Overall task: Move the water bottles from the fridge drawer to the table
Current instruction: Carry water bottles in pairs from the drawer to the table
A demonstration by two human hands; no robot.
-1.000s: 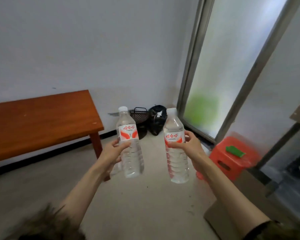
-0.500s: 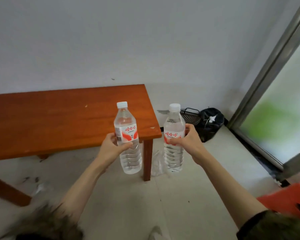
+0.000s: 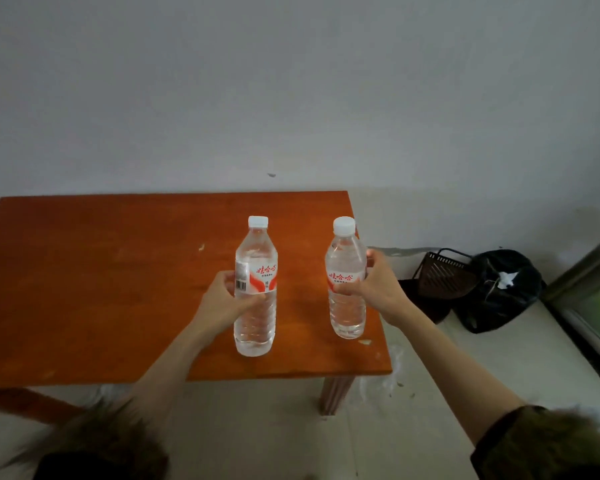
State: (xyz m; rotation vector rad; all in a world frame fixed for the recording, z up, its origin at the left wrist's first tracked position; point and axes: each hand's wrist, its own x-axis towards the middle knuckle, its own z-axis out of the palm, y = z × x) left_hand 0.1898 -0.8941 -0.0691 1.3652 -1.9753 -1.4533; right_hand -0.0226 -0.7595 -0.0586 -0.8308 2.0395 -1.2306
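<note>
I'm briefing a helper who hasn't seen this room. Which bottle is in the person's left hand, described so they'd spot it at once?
Find the orange wooden table against the white wall. Two clear water bottles are held upright over its right end, one per hand. The left-hand bottle is the one farther from the table's right edge, gripped by the left hand; its label shows a barcode, unlike the other bottle.

We see an orange-brown wooden tabletop [image 3: 118, 289] filling the left and middle of the frame, its far edge against the wall. One leg [image 3: 335, 396] shows under its near right corner. A few pale specks mark the wood. Whether the two bottles [image 3: 255, 306] [image 3: 347, 306] at centre touch it, we cannot tell. Pale floor [image 3: 499, 358] lies at right and below.
</note>
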